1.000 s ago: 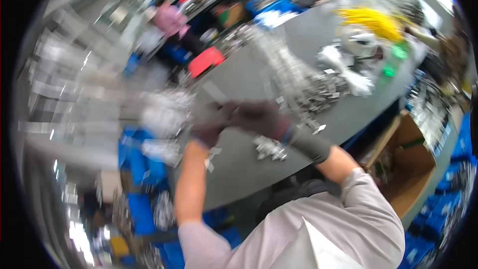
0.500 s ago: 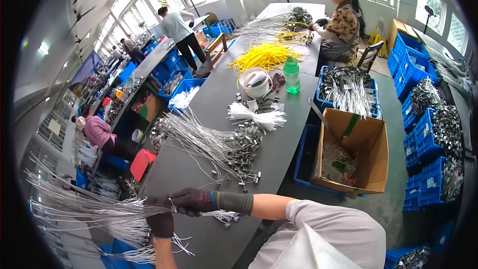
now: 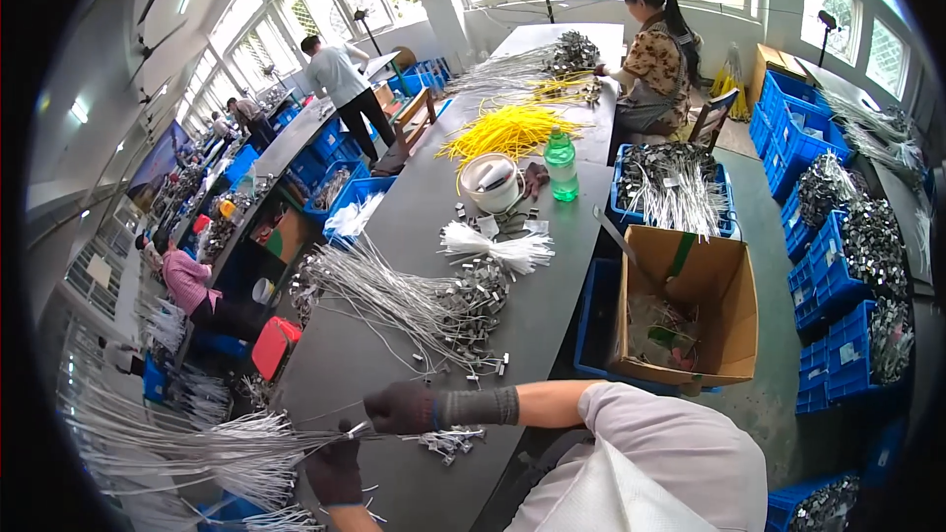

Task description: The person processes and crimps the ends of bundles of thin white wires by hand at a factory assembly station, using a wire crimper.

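Note:
My left hand (image 3: 335,471), in a dark work glove, is wrapped round the gathered end of a bundle of grey cables (image 3: 197,443). The loose lengths fan out to the left, past the table edge. Just right of the bundle's end is my right hand (image 3: 402,408), gloved too, with its fingers closed. A small white tip (image 3: 359,428) shows between the hands; what the right fingers grip is too small to make out. Several short white cable ends with connectors (image 3: 448,441) lie under the right wrist. Beyond my hands rests a pile of grey cables with dark connectors (image 3: 394,300).
On the grey table (image 3: 340,360) stand a white bucket (image 3: 493,195) and a green bottle (image 3: 562,167), near white strips (image 3: 498,246) and yellow cables (image 3: 507,133). A cardboard box (image 3: 690,315) and blue crates (image 3: 838,266) flank the right side. A co-worker (image 3: 655,59) sits at the far end.
My right hand has drawn slightly away from the bundle's end, to the right. My left hand still grips the bundle and has shifted a little right and down. The view has shifted slightly.

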Motion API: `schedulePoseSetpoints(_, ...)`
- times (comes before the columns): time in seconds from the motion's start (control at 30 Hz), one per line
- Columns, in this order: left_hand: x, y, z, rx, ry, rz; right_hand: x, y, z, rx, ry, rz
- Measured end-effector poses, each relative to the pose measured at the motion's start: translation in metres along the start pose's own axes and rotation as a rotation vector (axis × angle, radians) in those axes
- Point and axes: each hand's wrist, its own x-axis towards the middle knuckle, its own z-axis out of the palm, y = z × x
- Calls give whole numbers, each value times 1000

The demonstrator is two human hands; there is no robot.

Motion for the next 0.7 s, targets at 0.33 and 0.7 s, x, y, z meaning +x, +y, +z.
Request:
schedulePoseSetpoints(0.33,38,43,32,1001,-366,197,58,-36,-23,166,-47,-61)
schedulePoseSetpoints(0.7,38,67,17,1428,-646,659,29,-43,-16,176,-38,-291)
